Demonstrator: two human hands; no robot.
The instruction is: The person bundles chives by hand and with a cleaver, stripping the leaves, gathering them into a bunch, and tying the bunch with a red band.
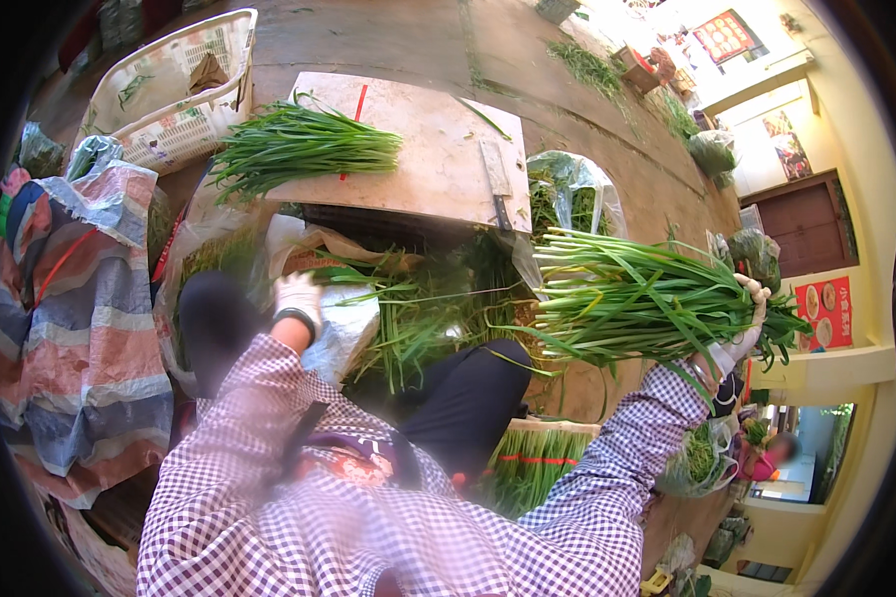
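Note:
In my gloved right hand (752, 308), raised at the right, is a big bunch of garlic chives (632, 298). The fingers wrap round its leafy end, and the pale cut ends point left. My gloved left hand (297, 301) is over my lap, beside a pale plastic sheet (343, 323) and loose green blades (398, 328). Its fingers are smeared, so their pose is unclear. Ahead, a second bunch of chives (309, 149) lies on a pale board (418, 114), across a red strip (359, 102). A knife (496, 179) with a dark handle rests near the board's right edge.
A white plastic crate (174, 124) stands at the far left, near a striped woven sheet (90, 328). Plastic bags of greens (577, 189) sit right of the board. Red-banded chives (538, 468) stand below my right arm. Another person (767, 458) is far off at the right.

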